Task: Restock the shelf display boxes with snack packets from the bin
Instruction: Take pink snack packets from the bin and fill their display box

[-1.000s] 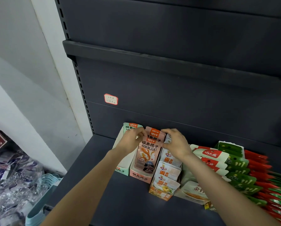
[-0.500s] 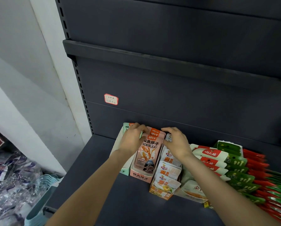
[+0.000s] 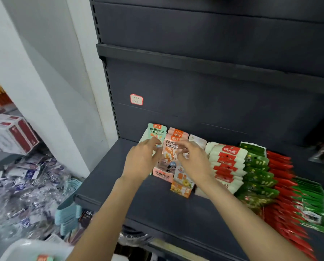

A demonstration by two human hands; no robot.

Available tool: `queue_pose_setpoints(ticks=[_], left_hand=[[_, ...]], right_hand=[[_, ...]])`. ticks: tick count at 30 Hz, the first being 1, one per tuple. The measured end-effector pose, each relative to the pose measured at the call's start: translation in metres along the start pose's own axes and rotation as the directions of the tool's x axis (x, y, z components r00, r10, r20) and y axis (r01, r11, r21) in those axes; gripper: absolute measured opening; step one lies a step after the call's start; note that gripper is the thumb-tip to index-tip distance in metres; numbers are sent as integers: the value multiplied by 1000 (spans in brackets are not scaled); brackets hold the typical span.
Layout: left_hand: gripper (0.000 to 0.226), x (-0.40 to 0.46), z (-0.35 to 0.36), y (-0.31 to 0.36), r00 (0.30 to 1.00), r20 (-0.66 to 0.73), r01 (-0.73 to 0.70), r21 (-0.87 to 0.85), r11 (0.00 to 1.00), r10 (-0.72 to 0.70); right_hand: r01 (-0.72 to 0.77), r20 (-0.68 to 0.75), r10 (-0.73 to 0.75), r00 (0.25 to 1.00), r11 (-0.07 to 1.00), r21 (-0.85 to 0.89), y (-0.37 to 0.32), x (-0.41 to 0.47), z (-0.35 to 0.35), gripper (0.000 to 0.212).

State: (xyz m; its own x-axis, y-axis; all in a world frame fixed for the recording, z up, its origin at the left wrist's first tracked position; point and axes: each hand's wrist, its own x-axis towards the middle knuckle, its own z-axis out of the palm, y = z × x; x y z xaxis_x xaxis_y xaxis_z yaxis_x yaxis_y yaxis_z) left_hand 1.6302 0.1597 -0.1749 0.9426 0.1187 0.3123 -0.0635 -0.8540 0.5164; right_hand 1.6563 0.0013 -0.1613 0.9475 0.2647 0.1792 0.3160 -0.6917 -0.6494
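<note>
A pink display box (image 3: 162, 175) on the dark shelf (image 3: 144, 202) holds upright pink snack packets (image 3: 170, 155). My left hand (image 3: 143, 162) rests at the front packet's left edge and my right hand (image 3: 194, 162) at its right edge. Fingers on both are loosely spread and only the tips touch the packet. A green display box (image 3: 145, 134) with a green packet (image 3: 157, 131) stands just left, partly behind my left hand. An orange box (image 3: 182, 188) of pale packets stands just right. The white bin (image 3: 24, 249) shows at the bottom left.
White-and-red packets (image 3: 228, 161), green packets (image 3: 257, 172) and red packets (image 3: 283, 185) fill the shelf to the right. A pile of clear-wrapped goods (image 3: 25, 187) and stacked teal baskets (image 3: 69, 208) lie on the floor at left, with white-and-red cartons (image 3: 10, 134) behind. A price tag (image 3: 136, 99) sticks to the back panel.
The pink packet has gone down into its box among the others. Both hands have slid from its top to its sides and loosened. The view has shifted left and down, showing the bin.
</note>
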Motion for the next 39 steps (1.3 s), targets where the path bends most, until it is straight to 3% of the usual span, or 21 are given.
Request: queue_pose_setpoints(ticks=[5, 11, 20, 27, 31, 36, 39], left_hand=[[24, -92, -13, -1, 979, 83, 186, -25, 982, -184], [18, -209, -19, -44, 919, 179, 367, -54, 929, -353], [23, -333, -40, -122, 806, 280, 542, 1, 840, -521], [49, -376, -43, -198, 762, 446, 485, 89, 870, -470], [62, -387, -42, -227, 735, 538, 402, 143, 905, -412], [67, -396, -34, -251, 696, 633, 239, 241, 941, -339], [70, -401, -28, -260, 675, 670, 180, 254, 950, -307]], right_hand=[[65, 177, -59, 982, 997, -30, 0, -75, 18, 40], [20, 409, -37, 912, 999, 46, -7, -165, 67, 41], [-114, 541, 49, 840, 990, 88, -41, -254, 162, 36], [-364, 542, 249, 802, 924, 115, -78, -304, 233, 41], [-489, 513, 382, 769, 868, 87, -85, -328, 271, 67], [-491, 559, 464, 688, 864, -113, -82, -347, 301, 77], [-473, 554, 468, 689, 869, -146, -78, -351, 312, 77]])
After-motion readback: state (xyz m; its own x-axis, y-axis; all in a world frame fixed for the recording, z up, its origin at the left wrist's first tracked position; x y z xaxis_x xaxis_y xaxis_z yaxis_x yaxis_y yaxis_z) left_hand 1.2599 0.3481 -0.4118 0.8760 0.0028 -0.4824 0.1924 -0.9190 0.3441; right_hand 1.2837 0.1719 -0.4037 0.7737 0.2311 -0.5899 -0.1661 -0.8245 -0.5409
